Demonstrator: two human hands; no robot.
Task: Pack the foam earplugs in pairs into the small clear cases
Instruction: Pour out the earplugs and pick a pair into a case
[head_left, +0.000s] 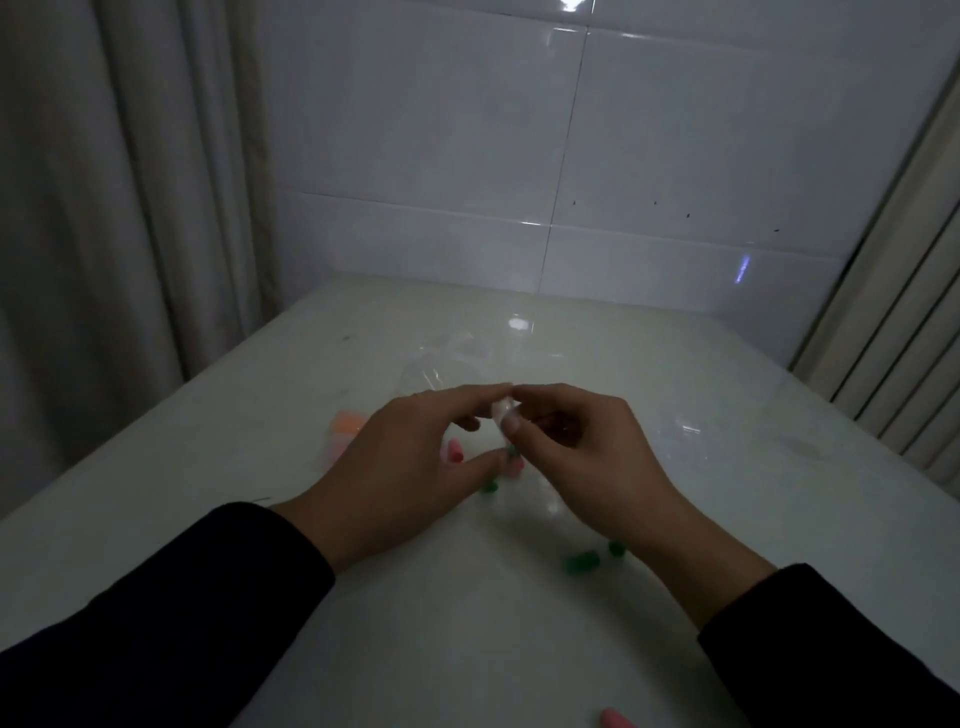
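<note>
Above the middle of the white table (218, 467), my left hand (410, 457) and my right hand (582, 447) meet at the fingertips around a small clear case (503, 411). Both hands pinch it; the dim light hides what is inside. Pink earplugs (455, 450) lie under my left fingers. Green earplugs sit near my left thumb (488, 487), and more green earplugs (582, 562) lie beside my right wrist. An orange earplug (347, 422) rests left of my left hand. One pink earplug (615, 719) lies at the table's near edge.
A crumpled clear plastic bag (447, 364) lies behind the hands. More clear plastic (685, 436), maybe cases, sits to the right. A tiled wall stands at the table's far edge, a curtain on the left, a slatted panel on the right.
</note>
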